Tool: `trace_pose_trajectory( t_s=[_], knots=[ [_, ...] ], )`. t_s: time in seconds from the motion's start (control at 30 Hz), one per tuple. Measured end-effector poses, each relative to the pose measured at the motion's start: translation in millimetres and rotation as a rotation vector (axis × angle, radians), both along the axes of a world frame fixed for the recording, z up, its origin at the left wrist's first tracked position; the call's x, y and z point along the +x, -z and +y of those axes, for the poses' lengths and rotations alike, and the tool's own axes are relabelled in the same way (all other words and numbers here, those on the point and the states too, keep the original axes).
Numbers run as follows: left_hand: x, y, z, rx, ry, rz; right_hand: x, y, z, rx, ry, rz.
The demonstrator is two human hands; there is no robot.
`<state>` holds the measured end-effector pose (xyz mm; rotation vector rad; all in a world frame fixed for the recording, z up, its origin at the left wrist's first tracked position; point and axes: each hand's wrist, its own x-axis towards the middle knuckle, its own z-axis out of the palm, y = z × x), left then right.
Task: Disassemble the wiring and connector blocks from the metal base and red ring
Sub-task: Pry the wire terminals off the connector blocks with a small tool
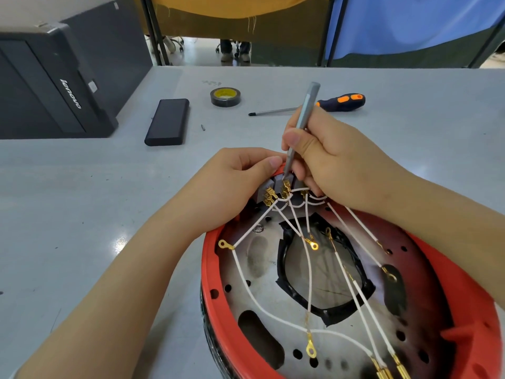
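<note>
Fingers [273, 161] of left hand [240, 170] pinching grey connector blocks [276, 184], right hand [336, 160] gripping thin grey screwdriver [300, 124] tip-down on them, white wires [308, 269] over metal base [262, 269] in red ring [216, 305], tape roll [225, 97] far across worktop [82, 201]

Table layout, base at lower right, tools toward the far edge

The metal base [273, 258] sits inside the ring [216, 310] at lower right of the frame, wires [276, 315] lying across it. Both hands meet at its far rim, left hand [240, 173] beside right hand [336, 160], over the connector blocks [276, 184]. Behind them, upper centre, lie a tape roll [225, 97], a screwdriver [322, 105] to its right, and a flat case [168, 121] to its left. A computer tower [52, 86] stands upper left.
</note>
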<state>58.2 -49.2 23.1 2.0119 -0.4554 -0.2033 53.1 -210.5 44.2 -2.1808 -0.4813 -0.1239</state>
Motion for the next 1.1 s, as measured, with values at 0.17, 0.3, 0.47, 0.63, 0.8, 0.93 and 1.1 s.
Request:
trace_pose_trajectory(
  t_s=[0.17, 0.3, 0.47, 0.63, 0.8, 0.93, 1.1],
  knots=[
    [-0.7, 0.0, -0.4, -0.023, -0.002, 0.022, 15.7, -15.6, 9.5, -0.179, -0.009, 0.098],
    [1.3, 1.7, -0.3, -0.033, -0.014, 0.008, 22.1, -19.5, 11.7, -0.199, -0.023, 0.170],
    [1.6, 2.5, 0.1, -0.039, 0.017, 0.017, 12.4, -12.4, 1.0, -0.017, -0.024, 0.176],
    [3.4, 3.1, 1.4, -0.001, 0.017, -0.008, -1.0, 1.1, -9.3, 0.113, 0.005, 0.075],
    [3.1, 2.2, 1.4, 0.021, 0.014, -0.018, -2.8, 2.9, -5.9, 0.042, 0.013, 0.006],
    [2.1, 1.0, 0.9, 0.020, 0.002, -0.013, 0.6, -3.8, -0.5, 0.010, 0.002, 0.054],
    [-0.5, -1.0, -0.3, 0.005, 0.003, -0.007, 16.1, -14.6, 7.5, -0.146, -0.001, 0.127]
  ],
)
